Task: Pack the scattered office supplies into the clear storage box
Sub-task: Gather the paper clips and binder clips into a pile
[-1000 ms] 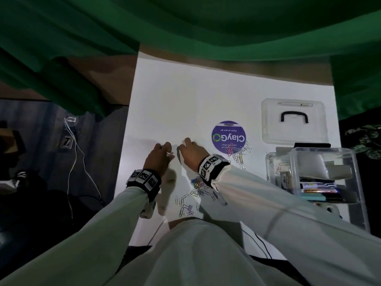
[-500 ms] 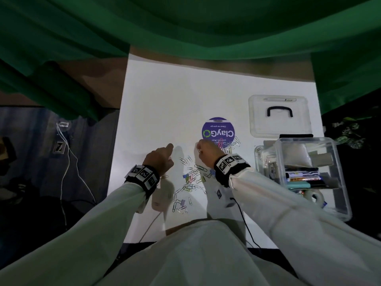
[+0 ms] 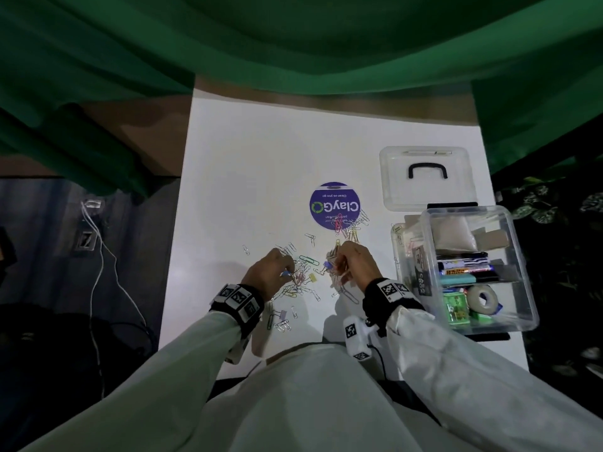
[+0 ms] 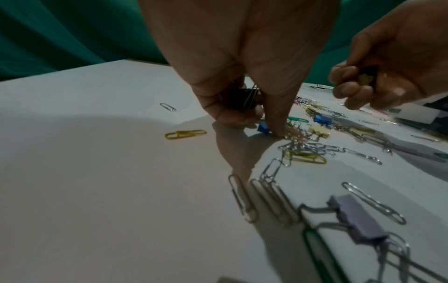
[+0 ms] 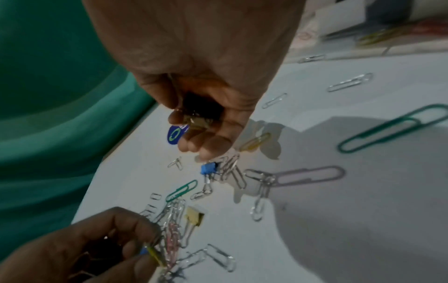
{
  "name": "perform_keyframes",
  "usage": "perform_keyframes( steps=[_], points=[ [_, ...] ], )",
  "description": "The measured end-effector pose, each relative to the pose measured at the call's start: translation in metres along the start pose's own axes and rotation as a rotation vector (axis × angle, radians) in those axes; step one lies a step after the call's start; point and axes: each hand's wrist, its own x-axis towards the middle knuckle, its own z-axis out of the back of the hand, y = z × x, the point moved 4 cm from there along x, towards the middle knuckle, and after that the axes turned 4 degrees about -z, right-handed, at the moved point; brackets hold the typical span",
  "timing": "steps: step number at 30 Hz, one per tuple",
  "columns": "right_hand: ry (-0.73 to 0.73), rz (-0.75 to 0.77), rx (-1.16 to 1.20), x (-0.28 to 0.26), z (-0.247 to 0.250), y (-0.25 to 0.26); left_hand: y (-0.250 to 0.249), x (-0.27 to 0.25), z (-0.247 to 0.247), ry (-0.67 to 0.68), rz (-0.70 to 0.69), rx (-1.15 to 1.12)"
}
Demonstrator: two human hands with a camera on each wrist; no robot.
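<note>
Several paper clips and small binder clips (image 3: 303, 277) lie scattered on the white table (image 3: 261, 177), below a purple round sticker (image 3: 334, 205). My left hand (image 3: 272, 272) is down in the pile. It grips a dark binder clip (image 4: 244, 97) and a bunch of paper clips, with its fingertips (image 4: 276, 132) beside a blue binder clip (image 4: 263, 128). My right hand (image 3: 350, 261) hovers just right of it, its fingers curled round a few clips (image 5: 197, 119). Under it lies another blue binder clip (image 5: 208, 168). The clear storage box (image 3: 522, 256) stands open at the right.
The box holds markers, a tape roll (image 3: 482, 296) and small packets. Its clear lid (image 3: 424, 177) with a black handle lies behind it. Green cloth (image 3: 293, 44) hangs over the far edge. A white cable (image 3: 98, 256) runs down on the left, off the table.
Both hands have moved nearer and to the right, into the clip pile, and have closed on clips. Before, they were further out, left of the sticker.
</note>
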Motion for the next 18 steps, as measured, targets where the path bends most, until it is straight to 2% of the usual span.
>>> perform_keyframes(
  steps=[3,5,7,12,15,18],
  points=[
    [-0.067,0.132,-0.480,0.008,0.006,-0.009,0.002,0.002,0.000,0.013,0.025,0.033],
    [-0.006,0.247,-0.781,0.010,0.000,-0.012,0.005,0.001,0.000,0.012,0.016,0.039],
    [0.072,0.330,-0.980,0.011,-0.007,-0.014,0.008,0.000,-0.001,0.010,0.012,0.046],
    [0.125,0.411,-1.157,0.015,-0.017,-0.008,0.003,0.001,-0.002,-0.006,0.041,0.060],
    [0.151,0.333,-1.120,0.015,-0.018,-0.004,0.000,-0.001,0.001,0.019,0.083,0.022],
    [0.175,0.300,-1.036,0.010,-0.014,-0.001,-0.005,-0.001,0.007,-0.016,0.081,-0.023]
  ],
)
